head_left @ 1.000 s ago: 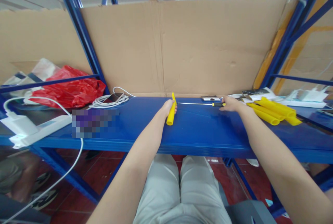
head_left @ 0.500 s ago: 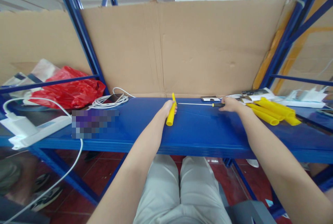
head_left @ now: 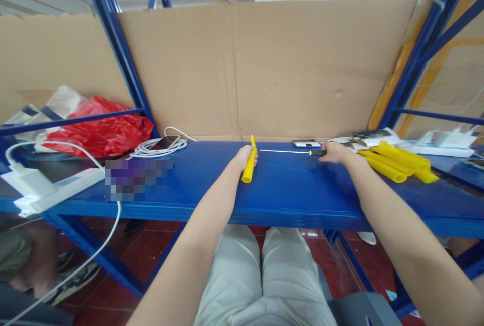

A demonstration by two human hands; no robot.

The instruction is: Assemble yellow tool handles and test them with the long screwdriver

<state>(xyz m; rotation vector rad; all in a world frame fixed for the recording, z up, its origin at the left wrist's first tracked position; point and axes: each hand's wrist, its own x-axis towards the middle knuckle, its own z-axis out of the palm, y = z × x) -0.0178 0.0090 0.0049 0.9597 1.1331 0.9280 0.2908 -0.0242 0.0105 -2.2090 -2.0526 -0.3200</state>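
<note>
Blue steel shelf (head_left: 295,189) serves as the worktop; brown cardboard sheet (head_left: 283,68) stands along its back edge.

Left hand (head_left: 245,156): fingers curled shut around a yellow tube (head_left: 248,168), gripping it in the upper half. The tube is tilted, with its narrow end toward the back edge and its open end toward the front edge. It sits near the middle of the worktop, closer to the back. Whether the lower end rests on the shelf cannot be told.

Right hand (head_left: 335,152): lying low on the shelf to the right of the tube, fingers closed over the dark handle of a screwdriver (head_left: 287,151). Individual fingertips are too small to separate. The thin shaft runs level, parallel to the back edge, and points left. Its tip is just beside the tube's narrow end; contact cannot be confirmed.

Right end of the worktop: a pile of yellow tubes (head_left: 397,162) lying flat, just beyond the right wrist. Behind them are flat boxes (head_left: 374,137), and a small flat card (head_left: 306,143) lies at the back edge, behind the screwdriver shaft.

Left part of the worktop: a coiled white cable (head_left: 157,148) with a phone (head_left: 168,141) lying on it, near the back edge. A red plastic bag (head_left: 102,126) is bunched further left, beyond the blue upright. A white power strip (head_left: 56,187) lies at the front left corner, its cord hanging over the front edge.
</note>
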